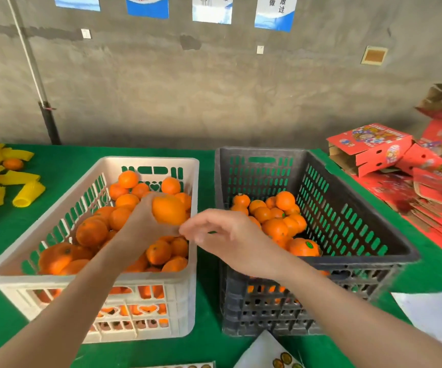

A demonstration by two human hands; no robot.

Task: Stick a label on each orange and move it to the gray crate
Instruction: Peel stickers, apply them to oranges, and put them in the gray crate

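My left hand (141, 217) holds an orange (169, 209) up above the right side of the white crate (97, 298), which is full of oranges. My right hand (225, 235) reaches in from the right, its fingertips pinched just below the held orange; a small green bit shows under its fingers, too small to tell whether it is a label. The gray crate (355, 197) stands to the right with several oranges in it, one (304, 247) carrying a green label. Sheets of labels (283, 361) lie at the table's front edge.
The green table (63, 160) runs to a concrete wall behind. Yellow foam sleeves (27, 195) and a loose orange (13, 164) lie at the left. Red cardboard boxes (373, 147) are piled at the right. A white sheet (437, 314) lies at the front right.
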